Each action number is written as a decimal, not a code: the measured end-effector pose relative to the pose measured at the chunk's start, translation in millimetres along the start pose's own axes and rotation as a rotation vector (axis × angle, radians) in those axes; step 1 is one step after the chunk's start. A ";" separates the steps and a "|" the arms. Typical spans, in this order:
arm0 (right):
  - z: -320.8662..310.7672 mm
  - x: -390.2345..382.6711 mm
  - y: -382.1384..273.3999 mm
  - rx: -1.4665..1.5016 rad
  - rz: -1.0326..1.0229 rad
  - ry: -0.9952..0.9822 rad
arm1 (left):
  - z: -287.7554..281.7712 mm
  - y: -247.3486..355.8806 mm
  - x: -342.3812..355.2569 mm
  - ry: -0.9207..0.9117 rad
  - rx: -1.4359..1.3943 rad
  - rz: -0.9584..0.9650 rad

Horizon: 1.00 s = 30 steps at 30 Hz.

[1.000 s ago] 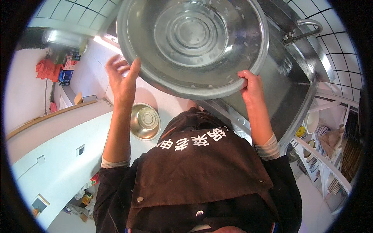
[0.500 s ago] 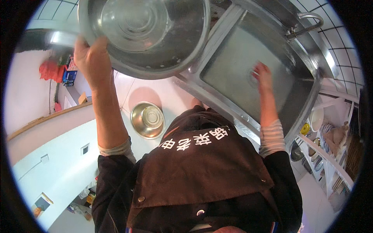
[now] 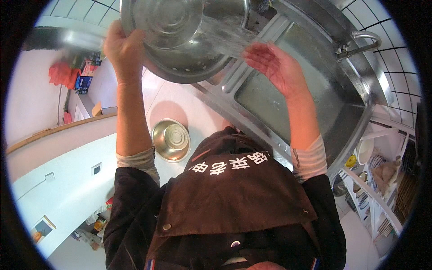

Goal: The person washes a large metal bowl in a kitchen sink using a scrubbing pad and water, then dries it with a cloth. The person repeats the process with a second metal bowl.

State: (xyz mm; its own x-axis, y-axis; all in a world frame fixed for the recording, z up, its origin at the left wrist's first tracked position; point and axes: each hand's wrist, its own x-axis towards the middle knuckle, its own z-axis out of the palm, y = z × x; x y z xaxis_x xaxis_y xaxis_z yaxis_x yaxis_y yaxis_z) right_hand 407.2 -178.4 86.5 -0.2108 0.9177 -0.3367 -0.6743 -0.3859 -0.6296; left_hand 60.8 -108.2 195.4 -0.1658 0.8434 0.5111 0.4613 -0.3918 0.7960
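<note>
My left hand (image 3: 126, 47) grips the left rim of a large steel basin (image 3: 175, 63), held tilted at the top of the view beside the sink (image 3: 301, 117). My right hand (image 3: 270, 65) is open, palm and fingers showing, just right of the basin, with a blurred spray of water (image 3: 225, 38) between it and the basin's inside. The sink has cloudy water in its bottom. A smaller steel bowl (image 3: 171, 141) sits on the pale floor below the basin.
A curved faucet (image 3: 366, 45) rises from the sink's right edge. A white rack (image 3: 375, 189) with dishes stands at the right. On the left are a wood-edged low wall (image 3: 58, 130), a red bag (image 3: 60, 72) and small packages (image 3: 83, 83).
The basin has moved left from where both hands held it. My right hand let go, reached down into the sink and has risen toward the basin, with water now spraying.
</note>
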 end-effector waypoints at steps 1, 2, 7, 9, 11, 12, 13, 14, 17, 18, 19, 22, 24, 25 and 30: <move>-3.1 9.5 -2.4 -0.053 -0.010 0.065 | 4.1 2.1 -0.3 -0.008 -0.065 0.000; -8.1 19.8 -3.3 -0.105 -0.019 0.126 | 9.3 6.2 -2.1 -0.015 -0.126 0.002; -268.7 -20.7 4.7 -1.501 0.220 1.012 | 16.5 4.1 -2.8 -0.014 -0.180 0.050; -348.0 -56.0 23.0 -1.773 0.492 1.037 | 22.1 -0.6 -0.3 -0.008 -0.156 0.041; -364.8 -70.8 41.8 -1.552 0.474 0.986 | 24.4 0.7 -1.4 0.028 -0.170 0.082; -349.9 -58.8 54.4 -0.749 0.303 1.030 | 25.6 3.6 -0.5 0.047 -0.167 0.111; -321.2 -45.8 62.7 -0.249 0.186 0.993 | 25.8 7.2 0.7 0.051 -0.149 0.109; -267.0 -28.4 60.7 0.014 0.083 0.867 | 26.6 11.8 2.7 0.055 -0.128 0.107; -118.3 8.8 25.2 0.192 0.053 0.119 | 40.1 5.4 10.6 0.085 -0.183 0.108; -53.4 10.0 15.7 0.138 0.063 0.064 | 44.1 3.3 12.3 0.098 -0.203 0.113; 1.9 11.4 5.6 0.085 0.066 0.006 | 49.7 6.0 13.3 0.090 -0.208 0.108; 51.6 19.0 -3.7 -0.058 0.245 -0.091 | 55.6 10.5 14.4 0.074 -0.247 0.090; -11.3 30.3 14.0 -0.429 0.185 0.181 | 57.6 13.1 18.2 0.046 -0.315 0.097; -46.1 35.5 19.8 -0.612 0.151 0.314 | 59.5 17.0 21.4 0.071 -0.271 0.111; -79.9 35.0 28.5 -0.266 0.364 0.261 | 70.4 23.0 24.2 0.076 -0.324 0.064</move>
State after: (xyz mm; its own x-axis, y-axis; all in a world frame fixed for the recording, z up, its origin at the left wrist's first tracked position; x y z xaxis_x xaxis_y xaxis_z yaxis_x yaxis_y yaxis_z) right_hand 437.1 -164.9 0.7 -0.1914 0.6788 -0.7089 -0.3799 -0.7172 -0.5842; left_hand 128.8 -70.9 203.2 -0.2155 0.7881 0.5766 0.1735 -0.5502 0.8168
